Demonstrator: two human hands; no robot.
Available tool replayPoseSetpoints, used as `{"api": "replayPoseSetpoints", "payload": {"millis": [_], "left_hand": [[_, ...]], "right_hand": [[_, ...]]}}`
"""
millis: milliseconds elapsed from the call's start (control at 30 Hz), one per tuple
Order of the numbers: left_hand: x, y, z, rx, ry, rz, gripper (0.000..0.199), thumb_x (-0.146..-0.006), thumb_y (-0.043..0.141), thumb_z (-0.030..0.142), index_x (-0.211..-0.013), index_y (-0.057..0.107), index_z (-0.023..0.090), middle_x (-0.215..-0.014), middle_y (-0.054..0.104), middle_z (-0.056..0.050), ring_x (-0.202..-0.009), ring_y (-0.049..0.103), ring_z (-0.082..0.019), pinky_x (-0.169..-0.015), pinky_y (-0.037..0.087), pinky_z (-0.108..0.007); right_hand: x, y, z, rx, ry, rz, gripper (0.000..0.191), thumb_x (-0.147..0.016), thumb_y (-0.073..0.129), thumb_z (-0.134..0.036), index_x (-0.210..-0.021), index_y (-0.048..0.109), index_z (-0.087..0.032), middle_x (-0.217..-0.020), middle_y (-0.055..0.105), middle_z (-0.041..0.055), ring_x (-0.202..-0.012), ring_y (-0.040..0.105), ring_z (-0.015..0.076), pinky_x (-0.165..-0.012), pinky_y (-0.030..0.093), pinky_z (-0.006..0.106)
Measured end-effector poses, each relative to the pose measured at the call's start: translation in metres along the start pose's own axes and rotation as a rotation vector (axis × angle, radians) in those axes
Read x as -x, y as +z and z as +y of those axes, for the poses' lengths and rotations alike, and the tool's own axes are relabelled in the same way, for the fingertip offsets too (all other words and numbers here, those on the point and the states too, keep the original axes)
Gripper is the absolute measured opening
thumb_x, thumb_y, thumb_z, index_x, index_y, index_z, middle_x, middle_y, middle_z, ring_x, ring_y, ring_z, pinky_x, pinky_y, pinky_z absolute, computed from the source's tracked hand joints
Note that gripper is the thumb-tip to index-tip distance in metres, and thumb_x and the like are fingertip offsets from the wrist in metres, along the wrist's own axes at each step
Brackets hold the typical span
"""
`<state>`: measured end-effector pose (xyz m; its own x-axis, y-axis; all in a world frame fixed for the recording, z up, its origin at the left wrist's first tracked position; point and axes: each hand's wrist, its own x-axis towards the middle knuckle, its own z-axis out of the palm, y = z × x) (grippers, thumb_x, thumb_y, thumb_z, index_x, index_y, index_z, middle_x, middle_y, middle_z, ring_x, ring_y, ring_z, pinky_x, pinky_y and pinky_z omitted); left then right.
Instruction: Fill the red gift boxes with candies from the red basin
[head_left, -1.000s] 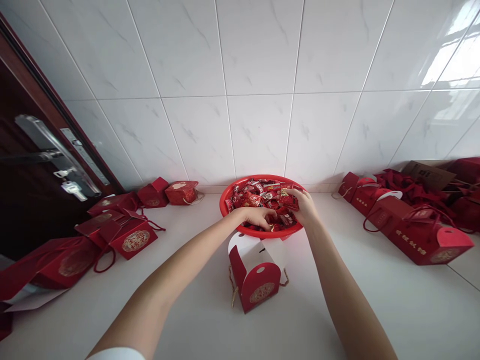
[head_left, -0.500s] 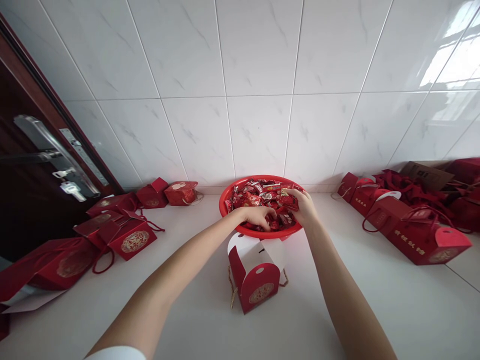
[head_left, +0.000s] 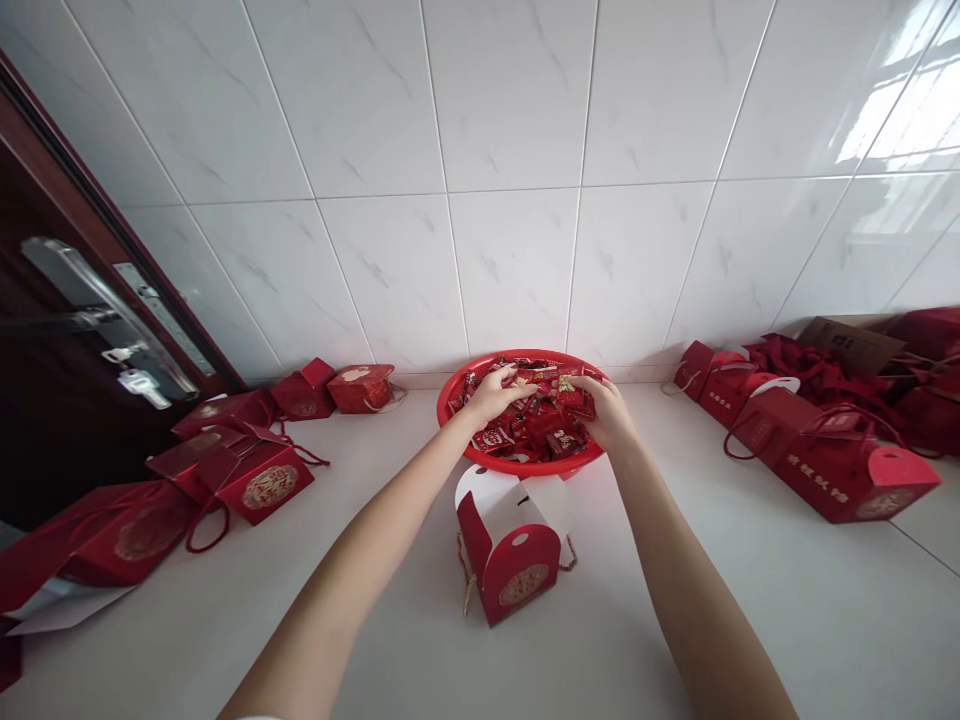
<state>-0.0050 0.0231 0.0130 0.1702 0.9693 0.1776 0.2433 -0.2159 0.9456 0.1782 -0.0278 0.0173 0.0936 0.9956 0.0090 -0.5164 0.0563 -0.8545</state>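
Observation:
A red basket (head_left: 447, 410) against the tiled wall is filled with red-wrapped sweets (head_left: 544, 425). My left hand (head_left: 498, 394) is over its left half, fingers apart and reaching among the wrappers; no sweet shows clearly in it. At the basket's right side, my right hand (head_left: 606, 408) has its fingers closed on a red packet (head_left: 574, 396) with gold print. Directly in front of the basket stands a red gift box (head_left: 523, 577) with its top flaps spread, white inside, and twisted cords at its sides.
Several red boxes (head_left: 270, 485) with cord handles line the left side, near a dark door (head_left: 52, 400) with keys in its lock. More red boxes (head_left: 825, 465) and a brown carton (head_left: 851, 345) lie on the right.
My left hand has moved up and left within the basket, from the front sweets toward the back ones, and its fingers have opened out. My right hand stays at the right rim with the packet.

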Motion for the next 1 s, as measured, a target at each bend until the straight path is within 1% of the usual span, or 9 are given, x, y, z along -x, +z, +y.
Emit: {"api": "replayPoseSetpoints", "payload": {"millis": [100, 233, 500, 567, 667, 733, 767, 867, 1000], "left_hand": [[0.0011, 0.0000, 0.0019, -0.030, -0.011, 0.023, 0.069, -0.073, 0.085, 0.041, -0.134, 0.062, 0.018, -0.149, 0.054, -0.015, -0.140, 0.048, -0.032, -0.115, 0.039, -0.042], [0.0027, -0.0005, 0.0044, -0.067, -0.008, 0.041, 0.070, -0.073, 0.085, 0.042, -0.135, 0.061, 0.020, -0.150, 0.054, -0.012, -0.142, 0.045, -0.032, -0.116, 0.038, -0.040], [0.0036, 0.0006, 0.0064, -0.096, -0.007, 0.012, 0.061, -0.076, 0.084, 0.038, -0.130, 0.065, 0.018, -0.150, 0.054, -0.013, -0.141, 0.046, -0.032, -0.115, 0.039, -0.041], [0.0039, 0.0014, 0.0065, -0.088, -0.013, 0.005, 0.055, -0.079, 0.081, 0.039, -0.127, 0.067, 0.018, -0.147, 0.057, -0.012, -0.135, 0.052, -0.031, -0.108, 0.046, -0.039], [0.0048, 0.0026, 0.0067, -0.066, -0.047, -0.016, 0.044, -0.089, 0.069, 0.044, -0.124, 0.069, 0.018, -0.131, 0.067, -0.011, -0.111, 0.066, -0.028, -0.083, 0.059, -0.034], [0.0054, 0.0031, 0.0074, -0.047, -0.075, -0.026, 0.041, -0.094, 0.060, 0.045, -0.125, 0.069, 0.019, -0.124, 0.070, -0.010, -0.099, 0.068, -0.024, -0.069, 0.059, -0.030], [0.0057, 0.0032, 0.0080, -0.036, -0.085, -0.028, 0.041, -0.095, 0.057, 0.044, -0.127, 0.068, 0.020, -0.124, 0.069, -0.010, -0.098, 0.068, -0.023, -0.066, 0.059, -0.028], [0.0063, 0.0032, 0.0100, -0.007, -0.104, -0.047, 0.044, -0.093, 0.060, 0.036, -0.134, 0.062, 0.022, -0.132, 0.066, -0.008, -0.103, 0.068, -0.023, -0.067, 0.059, -0.026], [0.0061, 0.0034, 0.0095, 0.020, -0.089, -0.109, 0.061, -0.086, 0.065, 0.027, -0.145, 0.052, 0.021, -0.138, 0.063, -0.011, -0.105, 0.069, -0.024, -0.082, 0.060, -0.033]], "right_hand": [[0.0012, 0.0004, -0.0008, 0.027, 0.021, -0.023, 0.020, -0.056, 0.082, -0.023, -0.072, 0.069, -0.021, -0.065, 0.071, -0.0012, -0.060, 0.065, 0.0170, -0.049, 0.049, 0.025], [0.0026, 0.0007, -0.0021, 0.070, 0.052, -0.042, 0.026, -0.055, 0.084, -0.024, -0.075, 0.068, -0.021, -0.071, 0.074, 0.0008, -0.067, 0.068, 0.0202, -0.052, 0.052, 0.027], [0.0018, -0.0003, -0.0015, 0.069, 0.031, -0.062, 0.023, -0.056, 0.084, -0.025, -0.072, 0.069, -0.021, -0.063, 0.071, -0.0014, -0.061, 0.065, 0.0176, -0.053, 0.052, 0.026], [0.0018, -0.0001, -0.0015, 0.070, 0.031, -0.060, 0.023, -0.057, 0.084, -0.025, -0.073, 0.069, -0.021, -0.063, 0.070, -0.0015, -0.060, 0.065, 0.0172, -0.052, 0.051, 0.026], [0.0024, 0.0002, -0.0016, 0.066, 0.029, -0.061, 0.025, -0.056, 0.086, -0.026, -0.073, 0.068, -0.021, -0.067, 0.072, -0.0004, -0.060, 0.065, 0.0167, -0.051, 0.050, 0.025], [0.0030, 0.0003, -0.0018, 0.071, 0.033, -0.058, 0.026, -0.056, 0.087, -0.027, -0.071, 0.067, -0.020, -0.068, 0.073, 0.0002, -0.060, 0.065, 0.0164, -0.050, 0.049, 0.024], [0.0033, 0.0004, -0.0019, 0.077, 0.035, -0.057, 0.026, -0.056, 0.087, -0.027, -0.071, 0.067, -0.020, -0.069, 0.073, 0.0004, -0.061, 0.065, 0.0163, -0.050, 0.049, 0.024], [0.0037, 0.0005, -0.0021, 0.086, 0.030, -0.054, 0.027, -0.055, 0.088, -0.027, -0.073, 0.069, -0.020, -0.072, 0.074, 0.0004, -0.062, 0.065, 0.0165, -0.050, 0.050, 0.024], [0.0035, 0.0013, -0.0018, 0.069, 0.021, -0.043, 0.025, -0.055, 0.087, -0.027, -0.072, 0.070, -0.020, -0.068, 0.072, -0.0006, -0.060, 0.066, 0.0171, -0.051, 0.052, 0.026]]}}
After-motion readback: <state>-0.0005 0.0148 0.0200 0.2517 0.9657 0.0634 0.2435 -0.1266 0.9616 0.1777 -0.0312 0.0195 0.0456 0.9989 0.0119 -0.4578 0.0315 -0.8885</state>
